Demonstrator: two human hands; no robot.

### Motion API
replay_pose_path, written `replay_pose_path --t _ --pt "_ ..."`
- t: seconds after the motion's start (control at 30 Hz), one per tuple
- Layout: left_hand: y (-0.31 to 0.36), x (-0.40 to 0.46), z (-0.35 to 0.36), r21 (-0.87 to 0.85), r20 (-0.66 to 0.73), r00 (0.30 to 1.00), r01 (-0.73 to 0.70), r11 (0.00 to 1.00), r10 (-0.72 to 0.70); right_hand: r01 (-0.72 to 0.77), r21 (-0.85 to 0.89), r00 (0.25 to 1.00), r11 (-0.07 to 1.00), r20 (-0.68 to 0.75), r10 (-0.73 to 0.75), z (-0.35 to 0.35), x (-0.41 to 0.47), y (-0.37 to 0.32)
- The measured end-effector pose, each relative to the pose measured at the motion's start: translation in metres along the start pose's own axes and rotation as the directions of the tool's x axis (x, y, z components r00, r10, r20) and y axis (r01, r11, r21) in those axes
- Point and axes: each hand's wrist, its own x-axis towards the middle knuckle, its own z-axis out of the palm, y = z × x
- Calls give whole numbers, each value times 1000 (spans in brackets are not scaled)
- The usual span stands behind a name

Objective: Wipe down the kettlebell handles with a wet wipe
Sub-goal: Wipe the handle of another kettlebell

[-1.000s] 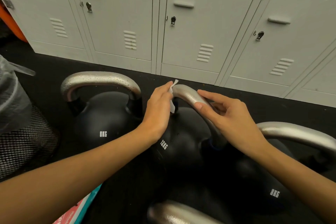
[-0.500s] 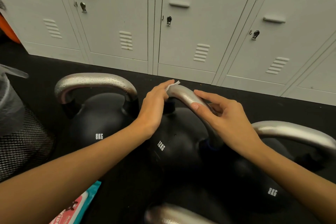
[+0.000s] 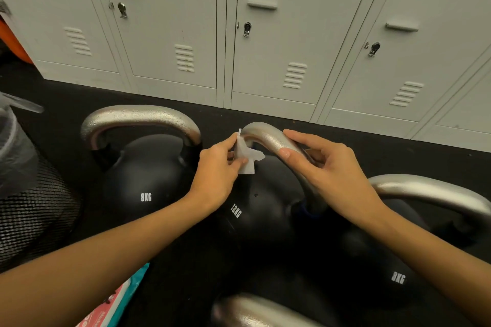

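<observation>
1. Half a second ago the wipe (image 3: 246, 158) was almost hidden under your left hand (image 3: 218, 167). Now it hangs out, crumpled and easy to see.
2. Your left grip pinches the wipe against the far end of the middle handle (image 3: 268, 138).
3. Your right hand (image 3: 329, 167) curls round that same handle, thumb on top.
4. That handle belongs to the 12KG kettlebell (image 3: 255, 210) on the black floor (image 3: 345, 135).
5. You can count four silver handles. Two balls say 8KG, one says 12KG.
6. Four locker doors (image 3: 164, 29) stand behind.
</observation>
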Motion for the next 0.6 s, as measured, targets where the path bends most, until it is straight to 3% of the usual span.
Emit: replay_pose_path --t 0.13,0.4,0.6 --pt "1 9 -1 49 -34 997 -66 997 67 -36 95 999 995 22 34 -4 2 -1" --pt "6 14 -16 -109 2 985 -173 979 174 -179 390 973 903 -67 222 -5 30 0" --pt "23 14 -31 -5 134 906 -405 914 402 -104 317 990 943 -60 129 -5 43 -6"
